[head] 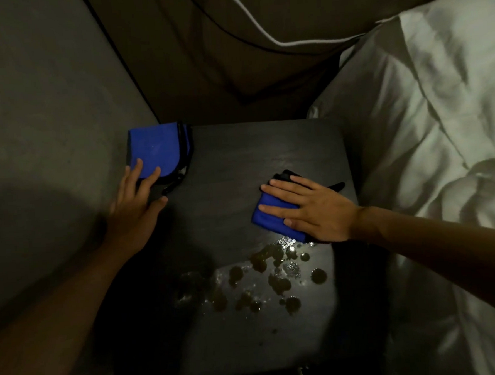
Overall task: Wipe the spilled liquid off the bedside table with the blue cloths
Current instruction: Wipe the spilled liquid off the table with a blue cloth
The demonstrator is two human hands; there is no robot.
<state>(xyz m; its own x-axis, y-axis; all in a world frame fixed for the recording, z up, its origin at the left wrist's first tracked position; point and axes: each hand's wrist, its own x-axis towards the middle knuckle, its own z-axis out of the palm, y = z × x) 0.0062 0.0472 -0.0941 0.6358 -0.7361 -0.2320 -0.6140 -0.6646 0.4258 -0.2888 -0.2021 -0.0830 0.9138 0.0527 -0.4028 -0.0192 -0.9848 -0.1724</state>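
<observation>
A dark bedside table [233, 159] fills the middle of the head view. Brownish spilled liquid [263, 282] lies in several drops and puddles on its near half. One folded blue cloth with black trim [157, 148] sits at the table's far left corner; my left hand [138, 199] rests its straight fingertips on the cloth's near edge. A second folded blue cloth [271, 217] lies right of centre, just beyond the spill. My right hand [305, 210] presses flat on it with fingers spread, covering most of it.
A bed with white sheets [428, 135] runs along the table's right side. A grey wall [47, 112] stands on the left. Behind the table, a black cable [135, 75] and a white cable [262, 30] hang against a padded headboard.
</observation>
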